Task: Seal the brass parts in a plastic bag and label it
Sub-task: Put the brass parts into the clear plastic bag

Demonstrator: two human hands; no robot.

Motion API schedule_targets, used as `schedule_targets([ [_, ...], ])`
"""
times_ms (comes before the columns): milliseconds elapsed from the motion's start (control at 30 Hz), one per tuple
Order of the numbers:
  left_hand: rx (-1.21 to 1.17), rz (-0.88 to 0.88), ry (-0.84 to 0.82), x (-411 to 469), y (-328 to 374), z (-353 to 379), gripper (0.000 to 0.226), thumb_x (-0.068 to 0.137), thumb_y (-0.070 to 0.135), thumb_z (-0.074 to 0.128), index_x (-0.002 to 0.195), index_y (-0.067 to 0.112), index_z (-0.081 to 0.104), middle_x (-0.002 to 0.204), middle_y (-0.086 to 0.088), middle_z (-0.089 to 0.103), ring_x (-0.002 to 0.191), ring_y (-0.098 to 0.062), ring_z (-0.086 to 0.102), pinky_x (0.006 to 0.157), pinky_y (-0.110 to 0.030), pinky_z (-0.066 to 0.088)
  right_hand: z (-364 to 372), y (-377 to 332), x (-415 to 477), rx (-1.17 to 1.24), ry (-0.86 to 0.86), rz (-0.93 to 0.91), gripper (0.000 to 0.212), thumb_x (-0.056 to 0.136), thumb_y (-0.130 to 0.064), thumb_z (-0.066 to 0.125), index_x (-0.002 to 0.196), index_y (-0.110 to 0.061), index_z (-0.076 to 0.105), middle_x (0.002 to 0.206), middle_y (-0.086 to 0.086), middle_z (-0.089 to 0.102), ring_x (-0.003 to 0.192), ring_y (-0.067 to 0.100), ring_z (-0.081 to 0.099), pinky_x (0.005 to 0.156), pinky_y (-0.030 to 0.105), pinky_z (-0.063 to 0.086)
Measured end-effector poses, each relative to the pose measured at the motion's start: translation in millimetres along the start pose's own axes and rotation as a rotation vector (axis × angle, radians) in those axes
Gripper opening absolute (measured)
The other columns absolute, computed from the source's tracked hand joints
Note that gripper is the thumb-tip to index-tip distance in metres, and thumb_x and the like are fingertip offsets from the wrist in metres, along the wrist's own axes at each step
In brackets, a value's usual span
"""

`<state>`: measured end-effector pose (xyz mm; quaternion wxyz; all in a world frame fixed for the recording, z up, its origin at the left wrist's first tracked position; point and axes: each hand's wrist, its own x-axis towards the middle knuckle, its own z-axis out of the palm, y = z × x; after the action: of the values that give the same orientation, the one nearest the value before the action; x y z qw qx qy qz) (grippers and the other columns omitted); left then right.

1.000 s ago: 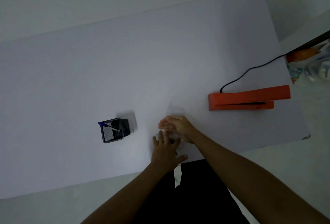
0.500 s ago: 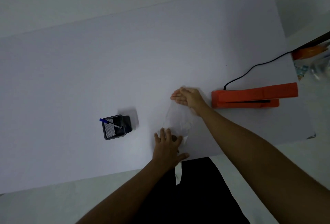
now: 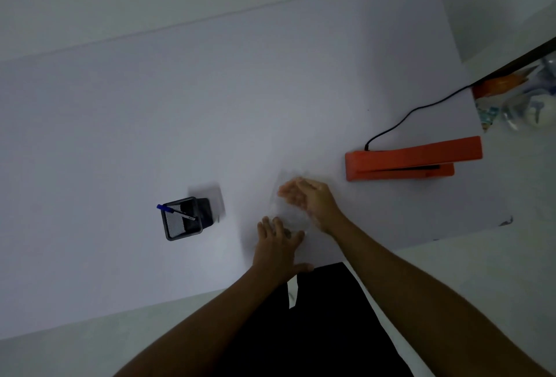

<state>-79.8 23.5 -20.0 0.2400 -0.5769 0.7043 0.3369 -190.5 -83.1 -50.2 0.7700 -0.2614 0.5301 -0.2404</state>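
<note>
Left hand (image 3: 276, 244), spread, and right hand (image 3: 310, 199), straight-fingered, are being laid on the plastic bag (image 3: 290, 215) near the table's (image 3: 210, 106) front edge (brass parts not clearly seen), air being best swept outward slowly.

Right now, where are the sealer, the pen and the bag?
sealer (image 3: 412, 156): head view, on its orange top arm.
pen (image 3: 177, 212): head view, on the middle of its shaft.
bag (image 3: 293, 217): head view, on its clear film.
</note>
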Motion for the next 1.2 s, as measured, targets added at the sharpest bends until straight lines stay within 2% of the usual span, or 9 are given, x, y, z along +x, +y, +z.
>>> schedule_targets([
  [167, 0.048, 0.003, -0.020, 1, 4, -7, 0.099, 0.076, 0.082, 0.041, 0.153, 0.029, 0.009, 0.153, -0.037, 0.009, 0.139, -0.058, 0.012, 0.115, -0.063, 0.007, 0, 39, -29, 0.038, 0.020, 0.086, 0.036, 0.102, -0.020, 0.044, 0.100, 0.005, 0.069, 0.104, 0.023, 0.072, 0.102, 0.035, 0.069, 0.090, 0.039, 0.057],
  [233, 0.050, 0.000, -0.024, 2, 4, -7, 0.099, 0.075, 0.083, 0.040, 0.153, 0.029, 0.011, 0.152, -0.037, 0.013, 0.138, -0.057, 0.014, 0.115, -0.063, 0.008, -4, 41, -26, 0.014, 0.020, 0.096, 0.037, 0.103, -0.020, 0.044, 0.104, 0.009, 0.067, 0.106, 0.023, 0.072, 0.102, 0.034, 0.070, 0.088, 0.034, 0.057],
  [333, 0.071, 0.010, -0.043, 2, 4, -10, 0.096, 0.075, 0.084, 0.038, 0.152, 0.031, 0.017, 0.151, -0.037, 0.017, 0.138, -0.056, 0.017, 0.114, -0.062, 0.011, -11, 36, -13, -0.040, -0.012, 0.107, 0.038, 0.103, -0.021, 0.043, 0.105, 0.009, 0.066, 0.105, 0.022, 0.072, 0.100, 0.031, 0.071, 0.091, 0.039, 0.056],
  [467, 0.081, 0.022, -0.050, 6, 3, -18, 0.091, 0.074, 0.085, 0.036, 0.148, 0.033, 0.028, 0.148, -0.038, 0.022, 0.135, -0.052, 0.024, 0.111, -0.061, 0.016, -21, 10, 7, -0.066, 0.041, 0.026, 0.036, 0.103, -0.019, 0.043, 0.107, 0.007, 0.066, 0.107, 0.022, 0.072, 0.101, 0.031, 0.071, 0.091, 0.038, 0.055],
  [600, 0.078, 0.019, -0.068, 7, 3, -18, 0.091, 0.071, 0.087, 0.034, 0.146, 0.035, 0.029, 0.147, -0.037, 0.022, 0.134, -0.053, 0.023, 0.110, -0.062, 0.015, -29, -12, 26, -0.064, 0.067, -0.006, 0.039, 0.103, -0.021, 0.042, 0.108, 0.012, 0.063, 0.104, 0.020, 0.072, 0.095, 0.027, 0.072, 0.085, 0.033, 0.057],
  [900, 0.092, 0.008, -0.078, 7, 6, -19, 0.093, 0.069, 0.089, 0.034, 0.144, 0.034, 0.032, 0.145, -0.036, 0.025, 0.132, -0.055, 0.025, 0.109, -0.063, 0.017, -44, -53, 68, 0.004, 0.191, -0.131, 0.030, 0.104, -0.019, 0.040, 0.101, 0.000, 0.064, 0.099, 0.014, 0.070, 0.084, 0.014, 0.073, 0.078, 0.024, 0.056],
  [1033, 0.084, 0.002, -0.090, 6, 5, -17, 0.095, 0.068, 0.090, 0.034, 0.144, 0.034, 0.032, 0.146, -0.037, 0.025, 0.133, -0.056, 0.024, 0.109, -0.064, 0.016, -30, -54, 62, -0.025, 0.244, -0.206, 0.030, 0.103, -0.016, 0.041, 0.103, 0.003, 0.065, 0.104, 0.019, 0.069, 0.089, 0.020, 0.070, 0.082, 0.027, 0.051],
  [1133, 0.079, 0.003, -0.100, 5, 5, -19, 0.095, 0.068, 0.090, 0.034, 0.145, 0.034, 0.031, 0.147, -0.037, 0.023, 0.134, -0.055, 0.022, 0.109, -0.064, 0.015, -24, -45, 37, 0.032, 0.168, -0.185, 0.032, 0.103, -0.019, 0.043, 0.100, 0.002, 0.067, 0.101, 0.018, 0.071, 0.092, 0.024, 0.071, 0.079, 0.026, 0.055],
  [1200, 0.074, 0.006, -0.091, 4, 5, -19, 0.094, 0.069, 0.090, 0.035, 0.145, 0.034, 0.031, 0.147, -0.037, 0.023, 0.134, -0.055, 0.023, 0.109, -0.064, 0.015, -23, -30, 17, 0.033, 0.082, -0.094, 0.033, 0.102, -0.019, 0.044, 0.100, 0.004, 0.068, 0.101, 0.020, 0.072, 0.094, 0.029, 0.071, 0.080, 0.030, 0.057],
])
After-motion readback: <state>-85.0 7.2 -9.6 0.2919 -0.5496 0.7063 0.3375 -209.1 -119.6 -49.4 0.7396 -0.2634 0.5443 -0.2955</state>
